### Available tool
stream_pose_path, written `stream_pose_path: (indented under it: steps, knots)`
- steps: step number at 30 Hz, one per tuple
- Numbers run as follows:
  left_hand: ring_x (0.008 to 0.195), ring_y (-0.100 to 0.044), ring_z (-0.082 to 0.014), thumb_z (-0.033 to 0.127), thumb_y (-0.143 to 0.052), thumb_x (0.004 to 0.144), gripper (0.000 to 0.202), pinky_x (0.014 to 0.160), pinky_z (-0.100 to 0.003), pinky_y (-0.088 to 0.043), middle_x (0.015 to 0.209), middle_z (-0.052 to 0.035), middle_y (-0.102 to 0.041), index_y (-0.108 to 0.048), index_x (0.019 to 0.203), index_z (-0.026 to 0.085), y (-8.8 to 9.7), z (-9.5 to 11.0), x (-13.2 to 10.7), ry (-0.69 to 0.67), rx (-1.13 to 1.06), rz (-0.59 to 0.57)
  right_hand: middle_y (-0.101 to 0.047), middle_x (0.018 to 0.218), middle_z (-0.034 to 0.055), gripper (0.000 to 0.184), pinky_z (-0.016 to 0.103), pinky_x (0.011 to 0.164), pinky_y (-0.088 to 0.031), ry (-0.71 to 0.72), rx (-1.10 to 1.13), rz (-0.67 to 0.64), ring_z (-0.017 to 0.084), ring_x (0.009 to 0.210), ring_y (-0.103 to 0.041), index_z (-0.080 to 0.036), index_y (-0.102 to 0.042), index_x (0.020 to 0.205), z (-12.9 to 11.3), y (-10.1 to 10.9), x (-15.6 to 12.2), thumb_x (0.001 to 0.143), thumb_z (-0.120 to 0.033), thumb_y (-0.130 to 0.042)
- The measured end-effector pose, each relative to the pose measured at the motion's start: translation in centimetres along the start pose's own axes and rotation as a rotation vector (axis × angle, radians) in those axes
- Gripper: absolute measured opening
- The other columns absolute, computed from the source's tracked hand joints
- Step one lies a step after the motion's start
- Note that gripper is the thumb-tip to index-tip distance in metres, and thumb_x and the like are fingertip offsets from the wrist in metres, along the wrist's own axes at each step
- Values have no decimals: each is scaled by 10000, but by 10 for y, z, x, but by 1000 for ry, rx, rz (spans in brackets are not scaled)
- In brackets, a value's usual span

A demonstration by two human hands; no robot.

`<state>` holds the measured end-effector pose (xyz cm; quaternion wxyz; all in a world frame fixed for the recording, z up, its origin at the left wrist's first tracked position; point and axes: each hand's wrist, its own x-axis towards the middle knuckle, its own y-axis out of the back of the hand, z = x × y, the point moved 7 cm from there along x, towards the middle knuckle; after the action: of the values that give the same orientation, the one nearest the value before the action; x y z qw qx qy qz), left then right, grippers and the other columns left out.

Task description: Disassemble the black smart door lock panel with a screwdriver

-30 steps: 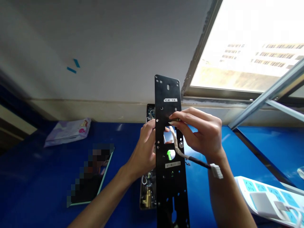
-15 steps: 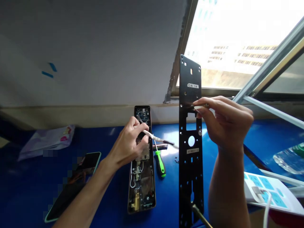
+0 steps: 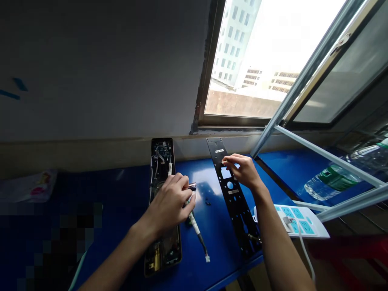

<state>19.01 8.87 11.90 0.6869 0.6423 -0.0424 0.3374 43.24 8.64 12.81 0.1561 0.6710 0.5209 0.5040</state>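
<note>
My left hand (image 3: 174, 200) is closed on a white-wrapped cable (image 3: 194, 224) above an open door lock housing (image 3: 178, 242). The cable ends in a small white connector. Circuit boards and wires show at the housing's far end, a brass part at its near end; my hand hides the middle. A dark shiny cylinder (image 3: 192, 186) lies by my left fingertips. My right hand (image 3: 241, 169) pinches a small post on a long black metal plate (image 3: 233, 202). The plate has several cut-outs and slants toward the table's front edge, a metal rod sticking out near its lower end.
Tiny dark screws (image 3: 207, 201) lie between housing and plate. A white power strip (image 3: 298, 221) with a plugged cord sits at right, near a metal frame (image 3: 303, 141) and a plastic bottle (image 3: 329, 182). A plastic packet (image 3: 28, 188) lies at left. Wall and window stand behind.
The plate has come down from upright to a slant, my right hand still on it. My left hand has moved lower, and the cable now hangs toward the table front. The view has shifted right.
</note>
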Motion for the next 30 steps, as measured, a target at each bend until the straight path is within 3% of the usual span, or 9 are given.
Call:
stream_pose_path:
  steps: [3,9,17,30]
  knots:
    - [850,-565,-247,183,-627,926,313,774,-432,-534,823,-68,-600,-631,613,193,-10,1,-1,-39,38,-39,-692,1288,94,348,440,905,-625,-63,15,-112,230,1067,-713,-181,-655,1307,20,-22,-10,1028,-388,-679]
    - [889,-571,-268,127,-664,876,298,798,-448,-539,837,-73,-630,-621,592,207,-19,-3,-7,-44,-32,-72,-674,1334,103,380,468,939,-616,-150,44,-271,248,1116,-703,-184,-641,1339,48,-58,-19,1023,-390,-684]
    - [967,-596,-271,128,-672,916,273,871,-464,-557,902,-87,-689,-677,645,164,-27,-8,-11,-7,5,-174,-668,1357,101,353,463,955,-611,-234,56,-361,249,1131,-696,-201,-653,1328,89,-90,-22,1031,-392,-671]
    - [945,-592,-265,134,-671,940,221,848,-466,-588,881,-85,-666,-721,724,141,-30,-10,-11,-22,-17,-148,-667,1355,101,374,470,952,-612,-342,27,-384,256,1135,-696,-192,-646,1338,109,-103,-2,1025,-393,-681]
